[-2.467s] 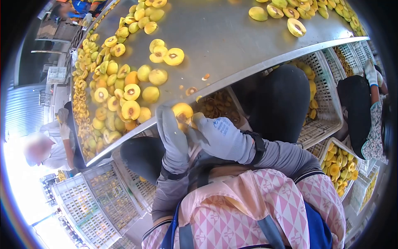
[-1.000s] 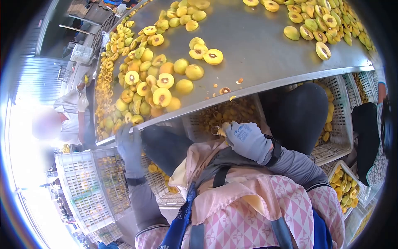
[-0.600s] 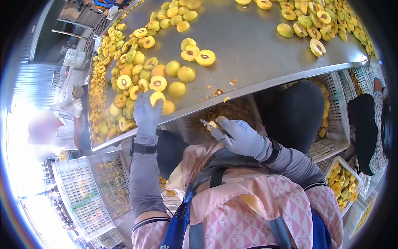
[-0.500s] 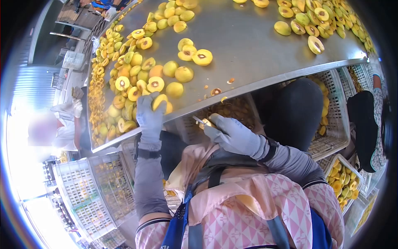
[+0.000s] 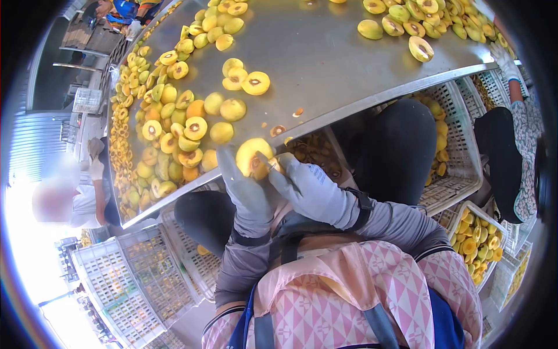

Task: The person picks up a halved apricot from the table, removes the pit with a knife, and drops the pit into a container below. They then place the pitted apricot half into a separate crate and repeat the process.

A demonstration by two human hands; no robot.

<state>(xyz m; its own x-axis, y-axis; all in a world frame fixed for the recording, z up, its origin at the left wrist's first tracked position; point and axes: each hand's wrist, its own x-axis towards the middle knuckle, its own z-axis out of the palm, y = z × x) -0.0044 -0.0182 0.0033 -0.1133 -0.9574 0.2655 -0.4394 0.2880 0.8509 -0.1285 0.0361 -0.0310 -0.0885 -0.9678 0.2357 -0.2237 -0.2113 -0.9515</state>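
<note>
My gloved left hand [image 5: 247, 192] is closed round a yellow peach half [image 5: 250, 152], its cut face turned up toward me. In my gloved right hand [image 5: 317, 189] is a small knife [image 5: 272, 165]; its tip is at the brown pit area of that half. Most of the blade and handle is hidden by my fingers. Both hands are in front of the near edge of the metal table [image 5: 343, 70]. Just beyond them, many peach halves [image 5: 196, 128] are heaped at the left of the tabletop.
More peach halves [image 5: 418, 20] lie at the far right. Pit scraps [image 5: 278, 131] lie near the table edge, above a bin of pits [image 5: 319, 152]. White crates [image 5: 116, 279] stand at lower left; a crate of halves [image 5: 476, 238] stands right. Co-workers sit on both sides.
My left hand has lifted a peach half off the heap and brought it right, in front of my right hand. The knife has met the half's centre. The view has shifted slightly.
</note>
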